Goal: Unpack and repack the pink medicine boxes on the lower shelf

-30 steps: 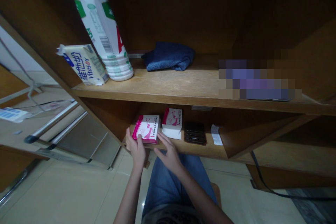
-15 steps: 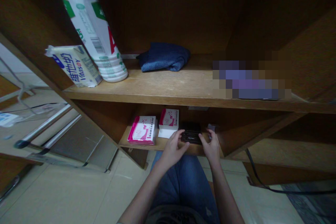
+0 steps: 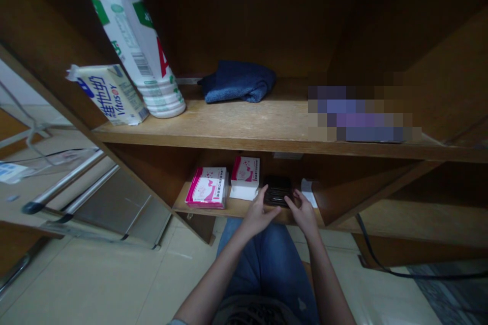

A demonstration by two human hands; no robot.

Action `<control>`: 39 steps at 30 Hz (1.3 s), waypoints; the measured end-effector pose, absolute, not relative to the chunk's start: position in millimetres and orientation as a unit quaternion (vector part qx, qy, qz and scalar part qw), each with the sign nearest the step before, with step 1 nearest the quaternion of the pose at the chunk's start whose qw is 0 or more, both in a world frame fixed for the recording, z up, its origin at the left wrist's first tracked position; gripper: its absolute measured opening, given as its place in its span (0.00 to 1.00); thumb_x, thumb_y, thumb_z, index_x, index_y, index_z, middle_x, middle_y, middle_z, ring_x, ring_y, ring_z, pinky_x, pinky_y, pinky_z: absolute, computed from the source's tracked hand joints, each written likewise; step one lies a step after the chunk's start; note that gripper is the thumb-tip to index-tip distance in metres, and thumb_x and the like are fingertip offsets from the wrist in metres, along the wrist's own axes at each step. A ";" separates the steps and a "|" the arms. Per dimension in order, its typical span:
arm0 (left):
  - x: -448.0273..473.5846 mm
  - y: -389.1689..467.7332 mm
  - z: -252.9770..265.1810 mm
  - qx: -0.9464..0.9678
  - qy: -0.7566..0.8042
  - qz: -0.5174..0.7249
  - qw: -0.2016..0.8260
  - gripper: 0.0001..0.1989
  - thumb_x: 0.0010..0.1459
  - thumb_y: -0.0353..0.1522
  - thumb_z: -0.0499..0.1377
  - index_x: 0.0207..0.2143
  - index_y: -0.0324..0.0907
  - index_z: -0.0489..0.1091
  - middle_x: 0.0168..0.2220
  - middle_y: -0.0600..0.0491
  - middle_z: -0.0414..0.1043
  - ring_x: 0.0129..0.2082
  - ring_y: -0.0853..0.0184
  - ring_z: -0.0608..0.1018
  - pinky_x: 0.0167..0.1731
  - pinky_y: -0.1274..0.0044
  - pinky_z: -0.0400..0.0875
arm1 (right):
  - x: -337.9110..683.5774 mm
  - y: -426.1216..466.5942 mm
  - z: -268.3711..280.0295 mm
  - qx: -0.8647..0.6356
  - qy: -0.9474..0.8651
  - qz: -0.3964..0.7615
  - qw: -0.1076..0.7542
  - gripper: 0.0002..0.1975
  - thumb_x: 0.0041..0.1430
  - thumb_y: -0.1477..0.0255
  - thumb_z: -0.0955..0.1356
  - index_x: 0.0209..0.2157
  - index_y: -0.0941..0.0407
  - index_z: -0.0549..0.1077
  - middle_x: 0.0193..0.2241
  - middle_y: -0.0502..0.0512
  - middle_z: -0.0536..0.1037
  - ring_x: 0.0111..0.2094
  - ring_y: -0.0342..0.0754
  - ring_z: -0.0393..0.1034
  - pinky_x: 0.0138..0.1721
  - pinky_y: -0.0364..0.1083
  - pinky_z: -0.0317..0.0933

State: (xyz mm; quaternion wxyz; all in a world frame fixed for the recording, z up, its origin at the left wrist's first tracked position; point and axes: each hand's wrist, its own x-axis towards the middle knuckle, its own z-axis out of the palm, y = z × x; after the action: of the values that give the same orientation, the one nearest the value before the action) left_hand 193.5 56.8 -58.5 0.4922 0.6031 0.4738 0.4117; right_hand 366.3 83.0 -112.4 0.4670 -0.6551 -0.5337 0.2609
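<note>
A dark, glossy black item with ridged edges [image 3: 277,193], perhaps a stack of flat cases, lies on the lower shelf. At its left front corner is my left hand [image 3: 260,217], fingers stretched and thumb apart, pointing right. My right hand [image 3: 304,213] is by its right front corner, fingers spread. Both hands are at the item's edges; whether they press on it I cannot tell. Just left of it stands a pink-and-white box [image 3: 246,175] with a plain white front. Behind my right fingers shows a white slip [image 3: 309,192].
More pink-and-white boxes [image 3: 208,188] are stacked at the lower shelf's left. Above, the upper shelf [image 3: 229,124] bears a white bottle [image 3: 141,56], a Vitasoy carton [image 3: 109,94], a folded blue cloth [image 3: 238,82] and a blurred item. A black cable [image 3: 375,256] hangs at right.
My hands have drawn closer together along the black item's front, the right one moving left. More of the white slip shows at right.
</note>
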 end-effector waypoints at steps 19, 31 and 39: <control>193.3 60.3 -33.8 0.416 0.470 0.561 0.539 0.23 0.48 0.30 0.62 0.48 0.41 0.62 0.48 0.46 0.69 0.47 0.65 0.73 0.47 0.72 0.67 | 352.1 78.2 -84.4 -0.541 -0.441 0.371 0.612 0.24 0.42 0.57 0.72 0.39 0.54 0.68 0.34 0.56 0.77 0.34 0.51 0.73 0.35 0.51 0.68; 173.5 56.4 -20.7 0.457 0.451 0.570 0.513 0.21 0.50 0.33 0.60 0.47 0.41 0.63 0.47 0.49 0.71 0.47 0.65 0.73 0.50 0.72 0.65 | 312.2 59.1 -51.9 -0.454 -0.484 0.470 0.582 0.25 0.45 0.64 0.71 0.44 0.51 0.61 0.38 0.54 0.73 0.29 0.46 0.73 0.26 0.45 0.69; 161.1 54.2 -20.1 0.520 0.405 0.563 0.498 0.18 0.47 0.30 0.62 0.42 0.41 0.66 0.47 0.48 0.71 0.48 0.62 0.72 0.51 0.70 0.64 | 307.4 58.9 -52.0 -0.451 -0.522 0.397 0.605 0.16 0.47 0.70 0.69 0.40 0.52 0.64 0.38 0.55 0.73 0.38 0.50 0.71 0.38 0.48 0.68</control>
State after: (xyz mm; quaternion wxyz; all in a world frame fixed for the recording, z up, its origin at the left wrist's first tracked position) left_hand 161.1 54.2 -20.1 0.4982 0.5198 0.4054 0.5632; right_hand 307.4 58.9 -52.0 0.6052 -0.4515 -0.5219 0.3969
